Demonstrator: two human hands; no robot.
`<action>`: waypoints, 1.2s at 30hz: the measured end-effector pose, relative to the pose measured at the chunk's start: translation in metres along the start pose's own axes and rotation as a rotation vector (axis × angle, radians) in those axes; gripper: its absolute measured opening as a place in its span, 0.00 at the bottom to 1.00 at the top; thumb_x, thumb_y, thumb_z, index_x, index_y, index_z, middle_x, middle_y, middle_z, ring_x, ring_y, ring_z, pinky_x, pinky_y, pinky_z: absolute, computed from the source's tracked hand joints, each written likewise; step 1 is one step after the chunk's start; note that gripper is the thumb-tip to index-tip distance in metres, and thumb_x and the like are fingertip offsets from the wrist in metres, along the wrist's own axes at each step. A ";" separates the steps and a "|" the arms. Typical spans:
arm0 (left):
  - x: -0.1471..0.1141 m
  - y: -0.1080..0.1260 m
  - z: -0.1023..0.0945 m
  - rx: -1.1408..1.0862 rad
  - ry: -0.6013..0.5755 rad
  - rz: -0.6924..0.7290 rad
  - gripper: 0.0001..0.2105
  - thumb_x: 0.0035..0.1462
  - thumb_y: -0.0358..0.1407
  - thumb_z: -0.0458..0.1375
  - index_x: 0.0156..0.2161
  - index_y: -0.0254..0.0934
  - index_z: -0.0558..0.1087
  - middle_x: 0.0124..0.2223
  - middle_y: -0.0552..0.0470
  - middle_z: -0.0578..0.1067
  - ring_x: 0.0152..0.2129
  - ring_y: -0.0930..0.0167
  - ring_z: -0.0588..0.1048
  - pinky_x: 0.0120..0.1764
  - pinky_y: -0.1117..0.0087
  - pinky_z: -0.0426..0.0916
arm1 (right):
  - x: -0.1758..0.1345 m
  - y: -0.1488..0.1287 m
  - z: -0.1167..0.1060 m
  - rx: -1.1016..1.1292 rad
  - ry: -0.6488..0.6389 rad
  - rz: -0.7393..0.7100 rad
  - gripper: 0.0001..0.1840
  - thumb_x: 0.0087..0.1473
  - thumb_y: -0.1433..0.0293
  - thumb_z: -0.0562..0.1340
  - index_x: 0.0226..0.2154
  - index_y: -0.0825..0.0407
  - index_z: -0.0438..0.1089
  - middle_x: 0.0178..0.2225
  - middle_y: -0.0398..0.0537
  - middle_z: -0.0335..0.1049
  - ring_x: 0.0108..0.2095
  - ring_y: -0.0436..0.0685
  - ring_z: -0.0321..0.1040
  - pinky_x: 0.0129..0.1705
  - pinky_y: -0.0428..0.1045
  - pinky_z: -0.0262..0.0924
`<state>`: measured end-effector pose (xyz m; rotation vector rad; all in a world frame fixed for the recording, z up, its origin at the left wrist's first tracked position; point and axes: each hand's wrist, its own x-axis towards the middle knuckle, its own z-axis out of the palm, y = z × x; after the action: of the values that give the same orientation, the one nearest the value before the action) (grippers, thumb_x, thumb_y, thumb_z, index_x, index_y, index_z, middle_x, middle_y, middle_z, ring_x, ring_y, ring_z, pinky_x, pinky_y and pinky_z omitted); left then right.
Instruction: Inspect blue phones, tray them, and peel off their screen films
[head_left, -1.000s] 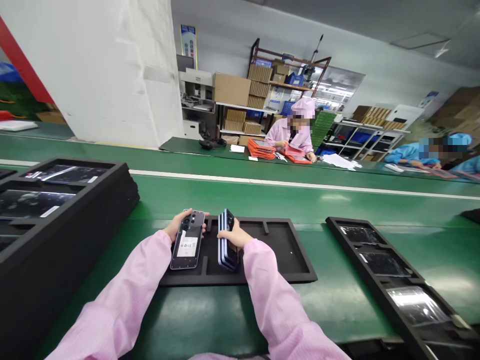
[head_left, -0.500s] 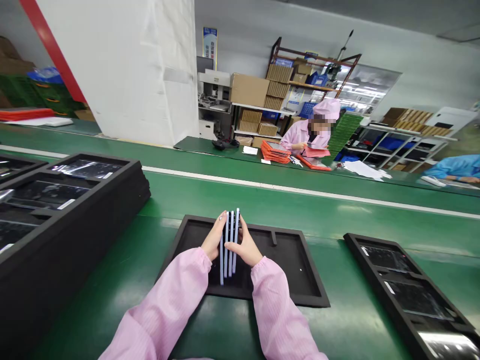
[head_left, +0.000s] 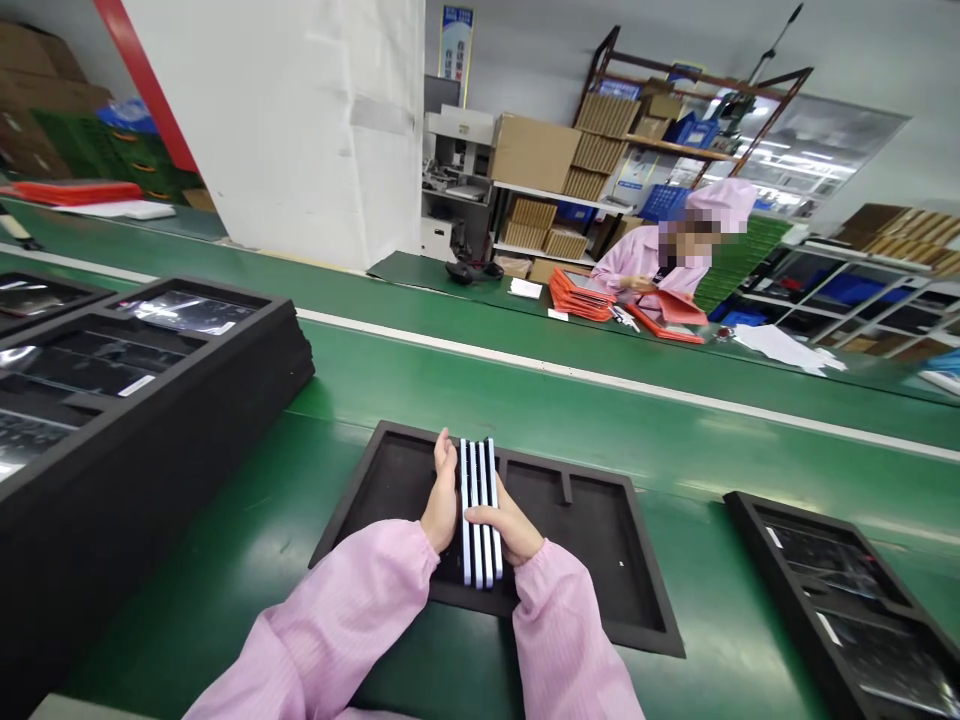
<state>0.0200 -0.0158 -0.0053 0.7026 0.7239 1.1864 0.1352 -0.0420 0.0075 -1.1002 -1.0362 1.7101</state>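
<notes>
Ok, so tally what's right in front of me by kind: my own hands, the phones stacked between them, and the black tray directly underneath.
Hands: 2 (left hand, right hand)
Phones, standing on edge side by side: 4
Black tray directly underneath: 1
Total: 7

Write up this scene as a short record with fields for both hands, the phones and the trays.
Left hand: open beside the phones, contact unclear
Right hand: gripping the phones
Phones: four, on edge, side by side
Front tray: beneath hands and phones
Left tray stack: dark glossy panels in top compartments
Right tray: similar panels in compartments
</notes>
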 end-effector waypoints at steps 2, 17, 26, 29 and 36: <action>-0.012 0.003 -0.008 0.066 -0.076 0.087 0.36 0.58 0.58 0.52 0.66 0.47 0.49 0.70 0.50 0.48 0.67 0.63 0.47 0.66 0.64 0.49 | -0.008 -0.007 -0.003 0.052 -0.011 0.096 0.47 0.32 0.66 0.68 0.58 0.50 0.55 0.52 0.53 0.69 0.50 0.64 0.68 0.57 0.58 0.59; -0.040 0.040 0.004 1.027 -1.107 0.649 0.29 0.41 0.41 0.67 0.52 0.44 0.75 0.58 0.38 0.69 0.54 0.46 0.68 0.64 0.41 0.40 | -0.057 -0.025 0.026 0.382 0.017 0.307 0.19 0.51 0.50 0.56 0.34 0.49 0.64 0.29 0.44 0.67 0.38 0.57 0.69 0.43 0.50 0.65; -0.047 0.035 0.002 0.835 -0.991 0.928 0.31 0.36 0.47 0.70 0.49 0.43 0.73 0.49 0.37 0.69 0.43 0.52 0.71 0.48 0.48 0.65 | -0.089 -0.031 0.036 0.318 0.052 0.457 0.41 0.50 0.34 0.49 0.45 0.51 0.66 0.33 0.51 0.72 0.37 0.61 0.72 0.35 0.51 0.65; -0.043 0.041 -0.010 0.737 -0.742 0.894 0.41 0.38 0.45 0.71 0.59 0.44 0.62 0.51 0.38 0.65 0.46 0.53 0.68 0.48 0.51 0.66 | -0.093 -0.032 0.030 -0.067 -0.016 0.326 0.41 0.52 0.36 0.51 0.55 0.48 0.63 0.42 0.52 0.73 0.45 0.63 0.71 0.44 0.55 0.64; -0.023 0.047 -0.032 0.512 -0.456 0.786 0.54 0.47 0.40 0.69 0.68 0.55 0.35 0.56 0.43 0.60 0.53 0.55 0.65 0.56 0.51 0.60 | -0.074 -0.038 0.013 -0.982 0.236 -0.061 0.55 0.42 0.58 0.70 0.67 0.51 0.45 0.62 0.60 0.54 0.63 0.69 0.51 0.63 0.65 0.48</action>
<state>-0.0364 -0.0244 0.0165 1.7326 0.3523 1.4666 0.1509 -0.1018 0.0648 -1.7772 -1.7853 0.9375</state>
